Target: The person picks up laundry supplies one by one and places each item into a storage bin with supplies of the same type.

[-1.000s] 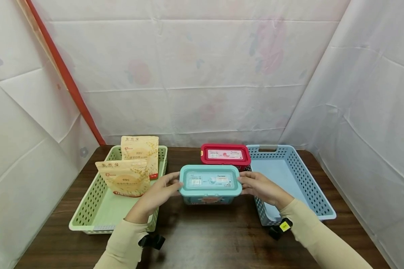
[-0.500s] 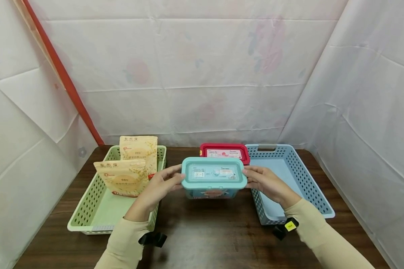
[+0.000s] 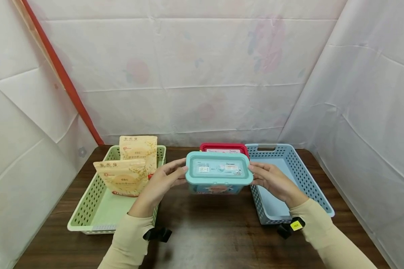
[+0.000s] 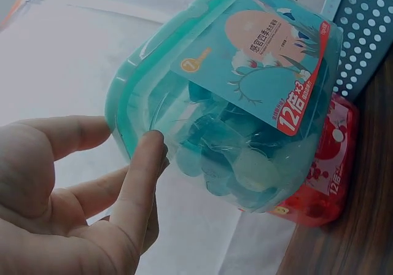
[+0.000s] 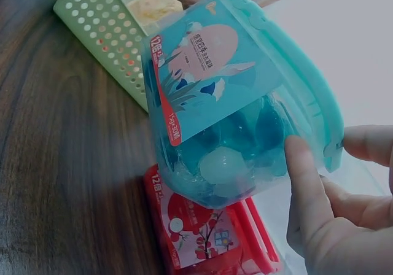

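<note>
Between my two hands I hold a turquoise lidded box of laundry pods (image 3: 219,170), raised over the dark table. The left hand (image 3: 164,183) grips its left end, thumb at the lid's rim and fingers under the edge, as the left wrist view shows. At the opposite end my right hand (image 3: 276,183) pinches the lid's corner the same way. Through the clear wall (image 5: 221,164) teal and pale pods show. Behind it stands a red lidded box of pods (image 3: 224,146), partly hidden by the turquoise one in the head view.
At the left is a green perforated basket (image 3: 101,216) with two yellow pouches, the front one (image 3: 122,177) leaning. A blue perforated basket (image 3: 279,164) stands to the right, close beside the red box. White cloth (image 3: 202,74) hangs behind the table (image 3: 208,235).
Both hands have lifted the turquoise box and shifted it slightly right and farther away, so it covers more of the red box. The baskets and pouches stay in place.
</note>
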A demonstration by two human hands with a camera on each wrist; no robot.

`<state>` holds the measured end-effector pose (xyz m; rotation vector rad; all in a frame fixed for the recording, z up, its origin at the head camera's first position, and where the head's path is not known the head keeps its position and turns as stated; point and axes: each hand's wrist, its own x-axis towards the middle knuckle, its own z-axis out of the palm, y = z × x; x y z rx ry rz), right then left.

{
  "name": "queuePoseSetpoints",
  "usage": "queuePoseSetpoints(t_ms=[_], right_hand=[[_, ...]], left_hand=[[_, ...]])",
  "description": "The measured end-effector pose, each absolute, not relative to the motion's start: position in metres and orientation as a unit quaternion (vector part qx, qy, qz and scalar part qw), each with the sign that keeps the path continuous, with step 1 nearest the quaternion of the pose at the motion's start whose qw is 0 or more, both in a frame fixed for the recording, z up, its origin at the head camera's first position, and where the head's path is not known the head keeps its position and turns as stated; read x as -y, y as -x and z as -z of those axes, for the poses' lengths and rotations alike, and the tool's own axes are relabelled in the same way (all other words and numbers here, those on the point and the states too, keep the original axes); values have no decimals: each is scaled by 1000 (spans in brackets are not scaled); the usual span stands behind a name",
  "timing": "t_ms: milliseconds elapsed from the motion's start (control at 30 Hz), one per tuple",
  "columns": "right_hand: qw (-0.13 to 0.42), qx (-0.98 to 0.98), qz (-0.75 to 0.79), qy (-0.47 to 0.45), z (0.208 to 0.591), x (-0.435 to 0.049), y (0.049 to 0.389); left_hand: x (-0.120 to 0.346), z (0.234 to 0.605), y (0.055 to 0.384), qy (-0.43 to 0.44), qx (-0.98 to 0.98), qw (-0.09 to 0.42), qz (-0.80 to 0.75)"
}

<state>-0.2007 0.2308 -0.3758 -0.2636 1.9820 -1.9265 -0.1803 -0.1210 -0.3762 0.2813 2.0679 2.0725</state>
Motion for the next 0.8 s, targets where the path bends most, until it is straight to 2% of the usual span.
queuePoseSetpoints(t_ms=[800], right_hand=[[144, -693, 700, 95, 362, -271, 199]], left_hand=[[82, 368, 189, -130, -670, 97, -725]])
